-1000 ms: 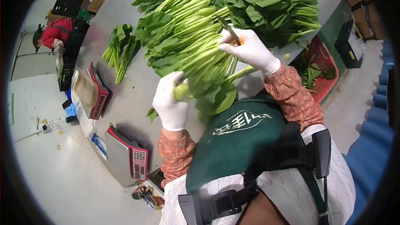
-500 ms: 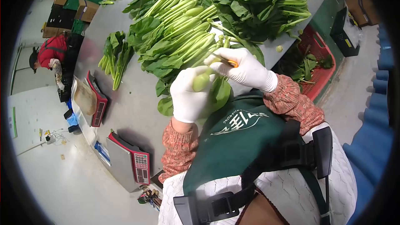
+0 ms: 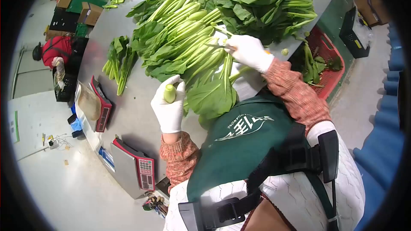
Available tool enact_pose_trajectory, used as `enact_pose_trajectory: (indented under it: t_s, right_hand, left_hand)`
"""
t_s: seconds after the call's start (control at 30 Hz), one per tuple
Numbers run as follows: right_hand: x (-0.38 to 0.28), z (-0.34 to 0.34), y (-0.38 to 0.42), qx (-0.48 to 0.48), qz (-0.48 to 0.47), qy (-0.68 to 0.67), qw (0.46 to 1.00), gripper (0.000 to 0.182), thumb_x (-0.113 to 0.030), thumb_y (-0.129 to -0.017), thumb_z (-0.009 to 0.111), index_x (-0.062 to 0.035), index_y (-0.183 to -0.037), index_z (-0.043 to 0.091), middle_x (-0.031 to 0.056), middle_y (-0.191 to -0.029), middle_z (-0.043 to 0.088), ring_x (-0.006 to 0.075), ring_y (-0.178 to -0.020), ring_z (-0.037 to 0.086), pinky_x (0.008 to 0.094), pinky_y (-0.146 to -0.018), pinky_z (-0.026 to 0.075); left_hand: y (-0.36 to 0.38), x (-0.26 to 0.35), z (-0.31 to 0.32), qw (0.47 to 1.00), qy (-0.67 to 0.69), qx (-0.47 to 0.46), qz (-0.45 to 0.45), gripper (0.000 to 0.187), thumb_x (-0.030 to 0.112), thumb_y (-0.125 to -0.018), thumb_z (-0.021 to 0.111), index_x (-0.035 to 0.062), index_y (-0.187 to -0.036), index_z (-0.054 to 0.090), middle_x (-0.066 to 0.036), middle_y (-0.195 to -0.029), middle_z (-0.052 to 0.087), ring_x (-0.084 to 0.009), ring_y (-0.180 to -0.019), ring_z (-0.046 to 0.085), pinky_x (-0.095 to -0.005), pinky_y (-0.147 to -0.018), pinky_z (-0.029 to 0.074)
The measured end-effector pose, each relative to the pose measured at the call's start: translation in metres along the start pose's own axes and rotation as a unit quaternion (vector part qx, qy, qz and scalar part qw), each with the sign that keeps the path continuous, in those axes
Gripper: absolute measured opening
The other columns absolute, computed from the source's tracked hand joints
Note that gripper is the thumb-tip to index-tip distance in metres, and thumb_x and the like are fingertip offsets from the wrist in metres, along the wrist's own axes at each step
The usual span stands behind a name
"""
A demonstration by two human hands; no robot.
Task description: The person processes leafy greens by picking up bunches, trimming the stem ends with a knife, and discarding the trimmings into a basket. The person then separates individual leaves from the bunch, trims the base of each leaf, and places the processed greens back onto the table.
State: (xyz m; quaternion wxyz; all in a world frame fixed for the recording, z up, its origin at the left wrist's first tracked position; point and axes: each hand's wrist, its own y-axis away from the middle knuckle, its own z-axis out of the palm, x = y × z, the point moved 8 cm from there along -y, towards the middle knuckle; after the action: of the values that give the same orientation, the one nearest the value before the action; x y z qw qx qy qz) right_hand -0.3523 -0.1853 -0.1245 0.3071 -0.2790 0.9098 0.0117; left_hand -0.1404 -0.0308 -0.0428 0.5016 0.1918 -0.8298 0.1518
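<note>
In my gloved left hand (image 3: 168, 109) is a leafy green (image 3: 170, 93), its pale, round stem end pointing up toward me; its leaves are mostly hidden. My gloved right hand (image 3: 249, 52) grips a small knife (image 3: 218, 45), the thin blade reaching left over the stems and a bit of orange handle showing behind the fingers. Below that blade, a long heap of leafy greens (image 3: 188, 38) covers the metal table (image 3: 150, 115). A broad-leaved stalk (image 3: 212, 98) lies between my hands, near my apron.
A second pile of greens (image 3: 257, 4) stands at the back right, beside a red basket (image 3: 338, 55) holding loose leaves. Left are a small bunch (image 3: 117, 62) and two scales (image 3: 145, 173) (image 3: 101, 111). A person in red (image 3: 58, 51) works at the far left.
My hands have drawn apart. The left one moved left with the leafy green, its stem end now turned up; the right one moved up and away with the knife, over the heap.
</note>
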Motion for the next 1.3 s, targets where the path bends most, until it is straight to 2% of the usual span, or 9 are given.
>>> enact_pose_trajectory:
  t_s: [0.1,0.2,0.3,0.43,0.57,0.7,0.93,1.03,1.3]
  right_hand:
    - [0.014,0.049,-0.028,0.093,-0.062,-0.044,0.993,0.041,-0.017,-0.084,0.06,-0.0209,-0.125,0.062,0.0108,-0.098,0.067,0.0319,-0.095,0.065,0.0415,-0.079,0.052]
    - [0.022,0.086,-0.048,-0.013,-0.068,0.039,0.997,0.039,-0.018,-0.083,0.062,-0.0178,-0.122,0.065,0.0095,-0.105,0.065,0.0297,-0.1,0.064,0.0391,-0.083,0.051]
    - [0.012,0.061,-0.044,-0.04,-0.08,-0.091,0.992,0.03,-0.022,-0.083,0.067,-0.0155,-0.113,0.07,0.0106,-0.099,0.068,0.0305,-0.095,0.065,0.039,-0.081,0.052]
    - [0.009,0.03,-0.024,-0.092,0.089,-0.457,0.88,0.03,-0.033,-0.092,0.069,-0.0041,-0.101,0.072,0.0024,-0.081,0.067,0.0089,-0.072,0.058,0.0256,-0.069,0.047]
    - [0.003,0.004,-0.013,-0.073,0.095,-0.467,0.876,0.033,-0.034,-0.095,0.068,-0.0005,-0.095,0.071,-0.0032,-0.075,0.06,0.004,-0.071,0.05,0.0226,-0.066,0.043]
    - [-0.045,-0.022,-0.001,-0.078,-0.054,-0.378,0.921,0.019,-0.018,-0.089,0.074,-0.0001,-0.096,0.07,-0.0017,-0.077,0.061,0.0052,-0.073,0.051,0.0243,-0.069,0.045]
    - [-0.066,-0.05,0.022,0.032,-0.081,-0.338,0.937,0.023,-0.005,-0.087,0.069,-0.0027,-0.11,0.069,0.0067,-0.079,0.065,0.0132,-0.07,0.06,0.0271,-0.067,0.05]
    - [-0.076,-0.049,0.037,0.092,-0.087,-0.202,0.971,0.024,-0.008,-0.086,0.065,-0.0077,-0.11,0.067,0.0148,-0.09,0.07,0.031,-0.08,0.069,0.0374,-0.07,0.054]
    - [0.001,0.019,0.039,-0.01,0.111,-0.253,0.961,0.028,-0.012,-0.084,0.062,-0.0066,-0.11,0.068,0.0185,-0.093,0.07,0.0375,-0.086,0.068,0.0417,-0.073,0.053]
  left_hand:
    - [0.002,0.002,-0.015,0.999,-0.026,0.019,0.017,0.02,0.0,-0.085,0.073,-0.0001,-0.104,0.071,-0.005,-0.096,0.071,-0.0091,-0.083,0.063,-0.0245,-0.078,0.052]
    - [0.006,-0.002,-0.028,0.997,-0.061,0.036,0.02,0.021,0.0,-0.084,0.073,0.0001,-0.105,0.071,-0.005,-0.095,0.071,-0.01,-0.086,0.064,-0.0248,-0.081,0.052]
    - [0.013,-0.009,-0.035,0.998,-0.033,0.048,0.029,0.021,0.0,-0.084,0.073,0.0002,-0.105,0.071,-0.006,-0.095,0.072,-0.0107,-0.086,0.065,-0.0252,-0.081,0.052]
    - [0.009,-0.021,-0.041,0.998,-0.008,0.07,0.006,0.02,0.001,-0.084,0.073,0.0003,-0.103,0.071,-0.006,-0.096,0.072,-0.0104,-0.086,0.065,-0.026,-0.082,0.052]
    - [0.005,0.016,-0.023,0.978,-0.112,0.074,0.158,0.02,0.0,-0.082,0.074,0.0027,-0.101,0.072,-0.009,-0.096,0.071,-0.0183,-0.084,0.067,-0.0281,-0.08,0.052]
    - [0.008,0.078,0.022,0.906,-0.252,0.023,0.338,0.042,0.001,-0.074,0.079,0.005,-0.115,0.068,-0.011,-0.105,0.069,-0.0246,-0.094,0.065,-0.0342,-0.086,0.052]
    - [0.0,0.066,0.031,0.949,-0.183,-0.013,0.258,0.034,0.002,-0.071,0.079,0.0029,-0.103,0.067,-0.011,-0.093,0.067,-0.0269,-0.087,0.063,-0.0348,-0.079,0.051]
    - [0.003,0.057,0.032,0.961,-0.157,-0.023,0.225,0.034,0.002,-0.073,0.079,0.0022,-0.104,0.066,-0.011,-0.092,0.067,-0.0266,-0.085,0.063,-0.0346,-0.079,0.051]
    - [0.008,0.062,0.036,0.967,-0.095,-0.025,0.235,0.026,0.004,-0.073,0.079,0.0049,-0.096,0.068,-0.011,-0.085,0.066,-0.0288,-0.077,0.062,-0.036,-0.071,0.05]
